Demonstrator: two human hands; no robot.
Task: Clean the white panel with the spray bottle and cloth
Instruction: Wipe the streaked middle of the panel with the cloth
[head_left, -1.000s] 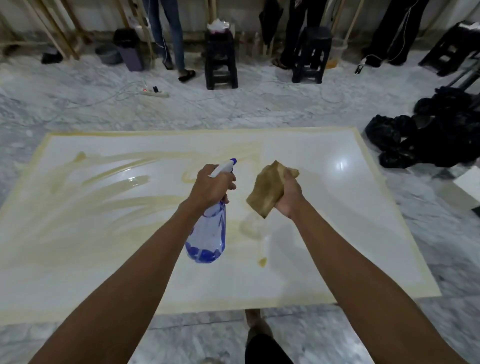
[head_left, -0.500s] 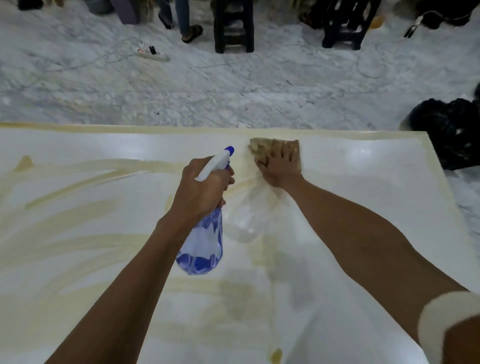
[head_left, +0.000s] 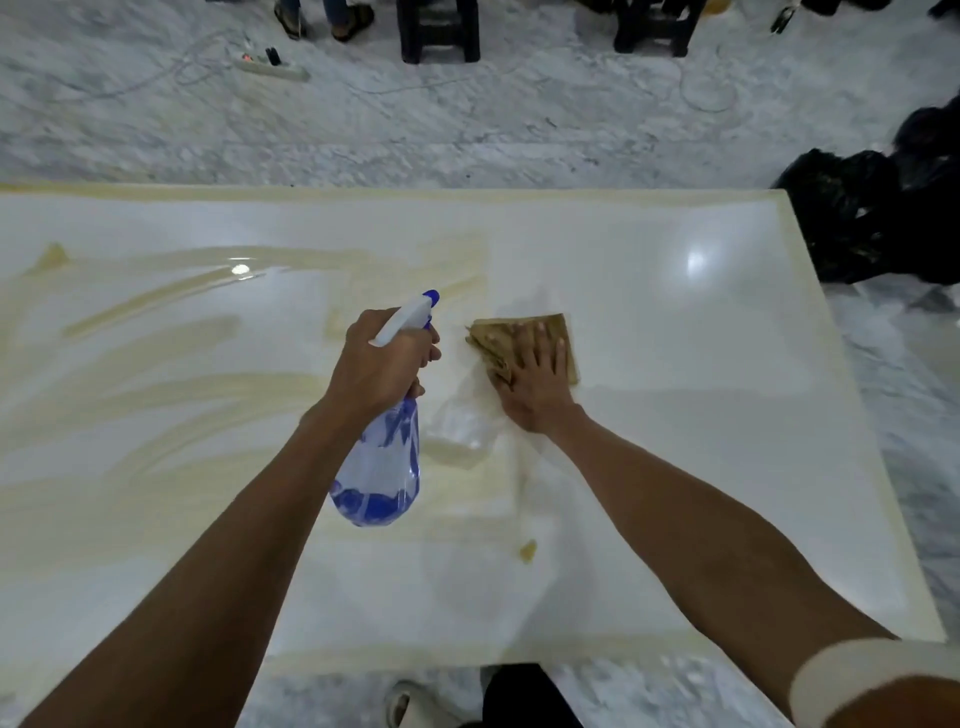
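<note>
Whereas half a second ago the right hand (head_left: 537, 379) pressed the cloth (head_left: 524, 340) close to the far edge of the panel (head_left: 701, 441), it now lies nearer the middle, and a second ago the cloth was held in the air, clear of the surface. The right hand lies flat with its fingers straight and spread on the cloth, pressing it to the panel. The left hand (head_left: 382, 364) is in the same pose as before: its fingers curl round the neck of the spray bottle (head_left: 382, 462), which hangs above the panel just left of the cloth, nozzle pointing away from the person.

Beyond the panel's far edge, a power strip (head_left: 270, 65) with its cable lies on the marble floor (head_left: 467, 135), near the feet of a standing person (head_left: 324, 21) and two dark stools (head_left: 439, 31). Black bags (head_left: 872, 228) are heaped past the right edge. The left forearm hides part of the panel's near half.

The panel is flat, glossy and rectangular, with yellowish smears in long arcs on its left half and a yellowish border. The cloth is tan, folded and roughly square. The bottle is clear plastic with blue markings, a white trigger head and a blue nozzle tip. The floor is grey-veined marble.
</note>
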